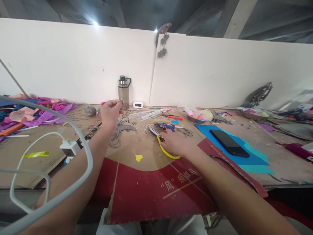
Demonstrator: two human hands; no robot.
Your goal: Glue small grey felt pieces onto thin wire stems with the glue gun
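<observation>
My left hand (111,112) is raised in front of the bottle, thumb and fingertips pinched together. Whatever sits in that pinch is too small to make out. On the cardboard, my right hand (174,142) is closed over a pair of pliers with yellow handles (168,153), its metal jaws pointing away to the left. Just beyond them lies a blue glue gun (165,126). Grey cord (115,137) and a grey crescent piece (128,127) lie between my hands. Nearer to me is a yellow paper heart (139,158).
A bottle (123,93) and small white clock (138,104) stand by the white wall (73,62). A phone (229,143) rests on blue sheets at right. Coloured fabric (46,112) is heaped at left. A white cable (91,160) loops across the near left, by a charger (69,148).
</observation>
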